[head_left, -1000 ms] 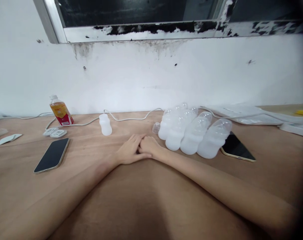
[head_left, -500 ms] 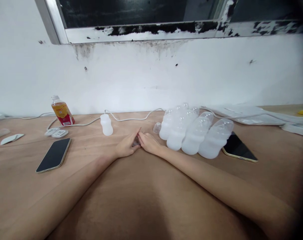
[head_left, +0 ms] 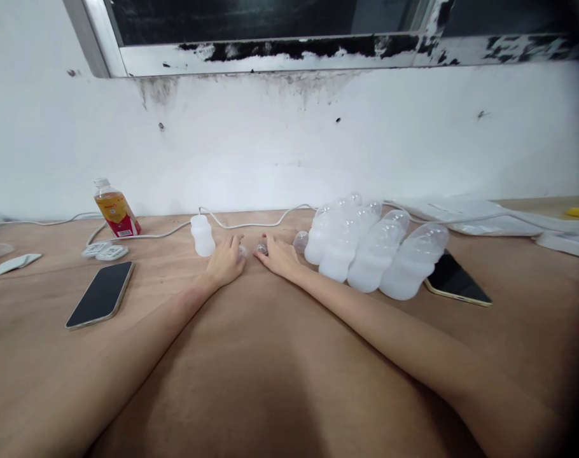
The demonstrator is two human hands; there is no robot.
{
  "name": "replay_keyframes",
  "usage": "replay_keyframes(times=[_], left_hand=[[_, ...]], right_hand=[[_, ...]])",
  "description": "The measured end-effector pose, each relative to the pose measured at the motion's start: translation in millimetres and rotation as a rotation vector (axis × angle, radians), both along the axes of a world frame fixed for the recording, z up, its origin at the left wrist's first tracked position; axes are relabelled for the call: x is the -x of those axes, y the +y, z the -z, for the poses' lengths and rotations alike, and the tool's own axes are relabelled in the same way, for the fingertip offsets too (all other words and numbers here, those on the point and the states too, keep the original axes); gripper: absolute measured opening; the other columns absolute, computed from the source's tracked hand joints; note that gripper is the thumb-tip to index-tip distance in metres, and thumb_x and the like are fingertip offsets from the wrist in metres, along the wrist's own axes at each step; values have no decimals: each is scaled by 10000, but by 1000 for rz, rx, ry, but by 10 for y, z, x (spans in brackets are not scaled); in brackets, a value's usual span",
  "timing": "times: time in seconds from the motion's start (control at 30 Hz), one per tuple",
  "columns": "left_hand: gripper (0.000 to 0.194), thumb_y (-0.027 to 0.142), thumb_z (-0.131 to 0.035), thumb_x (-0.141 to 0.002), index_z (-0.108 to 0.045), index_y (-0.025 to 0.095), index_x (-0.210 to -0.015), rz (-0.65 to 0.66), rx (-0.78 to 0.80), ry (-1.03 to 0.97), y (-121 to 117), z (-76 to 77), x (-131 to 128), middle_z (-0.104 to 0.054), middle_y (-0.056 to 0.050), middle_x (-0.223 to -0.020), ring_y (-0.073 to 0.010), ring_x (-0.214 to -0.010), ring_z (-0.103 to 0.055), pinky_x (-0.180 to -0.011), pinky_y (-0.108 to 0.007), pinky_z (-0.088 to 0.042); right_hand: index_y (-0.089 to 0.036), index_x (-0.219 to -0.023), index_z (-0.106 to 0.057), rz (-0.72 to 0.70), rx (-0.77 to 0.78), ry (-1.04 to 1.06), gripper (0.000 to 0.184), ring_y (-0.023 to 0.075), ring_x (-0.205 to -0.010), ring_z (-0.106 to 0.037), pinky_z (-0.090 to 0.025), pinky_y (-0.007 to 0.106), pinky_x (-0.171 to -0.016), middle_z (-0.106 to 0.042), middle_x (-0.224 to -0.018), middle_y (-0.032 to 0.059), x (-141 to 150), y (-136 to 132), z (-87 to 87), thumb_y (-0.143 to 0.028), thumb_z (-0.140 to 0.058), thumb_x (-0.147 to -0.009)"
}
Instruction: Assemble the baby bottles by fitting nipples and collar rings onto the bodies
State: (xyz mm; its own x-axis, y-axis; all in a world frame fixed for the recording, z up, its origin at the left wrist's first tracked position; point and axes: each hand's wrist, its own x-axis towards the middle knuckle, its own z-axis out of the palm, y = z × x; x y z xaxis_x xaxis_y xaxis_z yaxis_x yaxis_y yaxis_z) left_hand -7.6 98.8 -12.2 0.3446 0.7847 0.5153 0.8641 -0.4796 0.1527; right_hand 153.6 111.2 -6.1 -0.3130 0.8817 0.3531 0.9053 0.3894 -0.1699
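Btl label print illegible. L hand, R hand apart, fwd over worktop; each grip narrow, w/ clear pc.

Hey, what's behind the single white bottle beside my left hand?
A white cable shows on both sides of the bottle; whatever lies directly behind it is covered.
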Motion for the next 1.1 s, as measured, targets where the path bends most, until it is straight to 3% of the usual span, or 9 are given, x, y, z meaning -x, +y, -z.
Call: replay_keyframes(times=[0.1, 0.27, 0.77, 0.9, 1.0, 1.1], left_hand=[[312, 188, -397, -770, -415, 152, -1080, 0, 28, 2, -4, 4, 15, -534, -84, -955, -220, -971, -477, -819, -350, -394], [217, 187, -421, -772, -471, 196, -983, 29, 72, 9, 15, 16, 29, -561, -55, -957, -196, -914, -519, -780, -319, -420], [296, 167, -399, -776, -472, 183, -1062, 116, 49, 32, 24, 25, 41, -548, -55, -1060, -180, -988, -506, -846, -300, -405], [309, 173, -402, -773, -470, 154, -1074, 104, 21, 34, 0, 31, 28, -490, -89, -1145, -197, -1019, -483, -870, -316, -385], [375, 188, -416, -769, -413, 121, -1139, 69, -60, 43, -64, -63, 2, -411, -127, -1223, -232, -1114, -394, -921, -359, -325], [418, 198, -419, -774, -362, 143, -1185, -4, -252, 63, -147, -310, 6, -374, -119, -1260, -242, -1177, -310, -970, -400, -235]], right_hand=[[-145, -1107, -402, -42, -6, -1, 367, 240, -914, -542, -416, 332, -716, -564, -1046, 108, -12, -16, 1, -375, -316, -834], [-166, -1071, -451, -96, -3, -4, 288, 196, -962, -519, -401, 306, -762, -559, -1063, 82, -27, -42, -4, -266, -284, -859], [-162, -1035, -485, -52, -4, -8, 267, 203, -950, -520, -417, 308, -741, -548, -1060, 91, -40, 25, 26, -261, -320, -850], [-139, -1134, -408, -17, 5, -11, 331, 226, -931, -534, -413, 321, -736, -544, -1070, 120, -30, -15, -1, -269, -319, -843], [-112, -1242, -262, 22, 11, -13, 433, 250, -877, -559, -409, 343, -716, -545, -1067, 147, -3, -95, -52, -261, -307, -838], [-120, -1269, -196, -16, 12, -24, 447, 246, -837, -572, -400, 337, -697, -572, -1015, 138, 40, -272, -101, -252, -267, -848]])
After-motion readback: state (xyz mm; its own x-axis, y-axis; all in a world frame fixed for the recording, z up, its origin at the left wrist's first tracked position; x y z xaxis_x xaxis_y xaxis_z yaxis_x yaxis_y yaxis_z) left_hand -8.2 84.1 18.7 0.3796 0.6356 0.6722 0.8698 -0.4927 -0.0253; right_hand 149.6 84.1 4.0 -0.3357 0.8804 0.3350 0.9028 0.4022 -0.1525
